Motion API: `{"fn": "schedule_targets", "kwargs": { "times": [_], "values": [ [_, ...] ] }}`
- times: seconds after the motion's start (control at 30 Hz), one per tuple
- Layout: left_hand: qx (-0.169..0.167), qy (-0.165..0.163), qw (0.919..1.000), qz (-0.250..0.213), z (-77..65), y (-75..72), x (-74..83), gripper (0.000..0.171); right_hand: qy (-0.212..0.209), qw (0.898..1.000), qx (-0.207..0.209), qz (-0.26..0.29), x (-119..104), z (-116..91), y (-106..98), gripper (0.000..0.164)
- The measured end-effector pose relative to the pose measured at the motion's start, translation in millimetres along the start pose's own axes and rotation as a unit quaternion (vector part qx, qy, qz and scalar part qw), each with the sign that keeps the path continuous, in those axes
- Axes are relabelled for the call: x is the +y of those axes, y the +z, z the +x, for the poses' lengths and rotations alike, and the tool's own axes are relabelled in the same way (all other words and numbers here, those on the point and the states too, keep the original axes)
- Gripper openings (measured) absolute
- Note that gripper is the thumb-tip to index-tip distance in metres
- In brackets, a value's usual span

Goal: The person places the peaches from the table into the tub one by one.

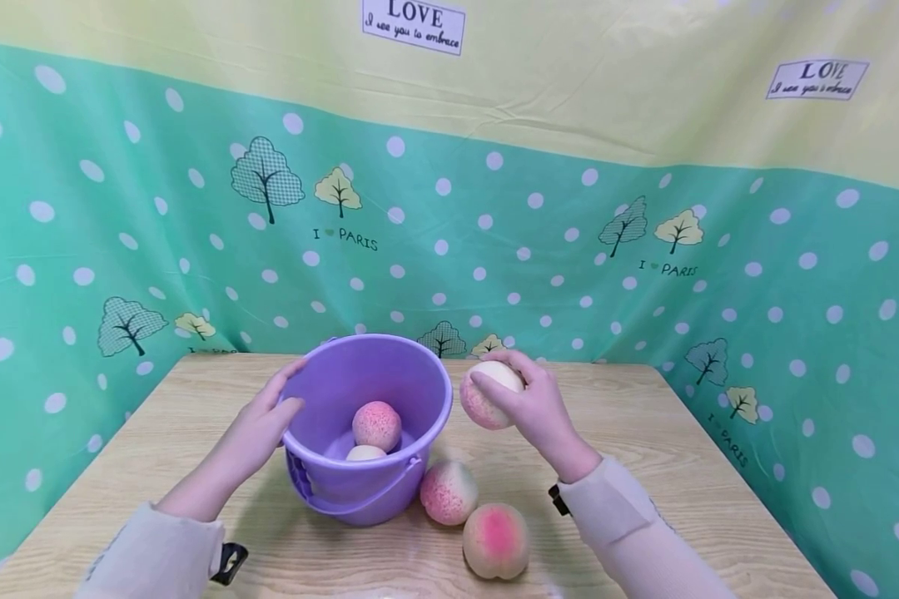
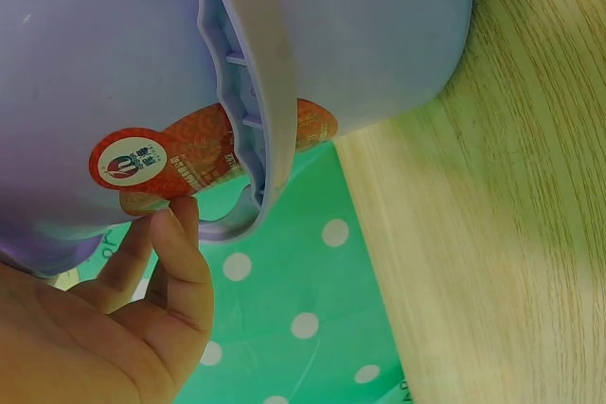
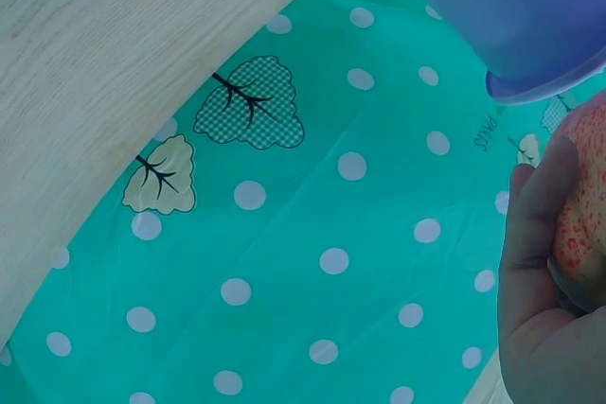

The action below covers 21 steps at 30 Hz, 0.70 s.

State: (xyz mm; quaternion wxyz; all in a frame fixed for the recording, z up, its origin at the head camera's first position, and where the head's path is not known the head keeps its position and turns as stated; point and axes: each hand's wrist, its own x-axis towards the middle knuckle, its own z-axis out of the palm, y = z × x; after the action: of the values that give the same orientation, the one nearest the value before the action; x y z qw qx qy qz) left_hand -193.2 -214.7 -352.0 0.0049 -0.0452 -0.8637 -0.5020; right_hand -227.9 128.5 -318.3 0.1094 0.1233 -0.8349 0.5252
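Note:
A purple bucket (image 1: 360,491) stands on the table, its mouth tipped toward me. My left hand (image 1: 265,416) holds its left rim, thumb over the edge; in the left wrist view, fingertips meet the outer wall beside a red sticker (image 2: 189,153). To the right of the rim, my right hand (image 1: 532,403) grips a pink-and-white peach (image 1: 487,408) in the air. That peach (image 3: 587,196) is partly cut off in the right wrist view. Inside the bucket lie a pink peach (image 1: 377,426) and a paler, mostly hidden round one (image 1: 365,453).
Two more peaches rest on the table, a speckled one (image 1: 449,493) against the bucket's right side and a tan-pink one (image 1: 496,541) nearer me. The bucket's handle (image 1: 367,503) hangs down in front. A green and yellow printed cloth (image 1: 464,225) surrounds the wooden table (image 1: 629,433).

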Motion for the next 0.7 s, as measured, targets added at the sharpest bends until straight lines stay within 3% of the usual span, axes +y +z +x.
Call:
{"fn": "schedule_targets", "kwargs": {
  "times": [0.7],
  "values": [
    [-0.001,-0.004,1.0000,0.003,-0.1,-0.2,0.6,0.061,-0.042,0.999,0.024,0.003,-3.3,1.0,3.7,0.028]
  ]
}}
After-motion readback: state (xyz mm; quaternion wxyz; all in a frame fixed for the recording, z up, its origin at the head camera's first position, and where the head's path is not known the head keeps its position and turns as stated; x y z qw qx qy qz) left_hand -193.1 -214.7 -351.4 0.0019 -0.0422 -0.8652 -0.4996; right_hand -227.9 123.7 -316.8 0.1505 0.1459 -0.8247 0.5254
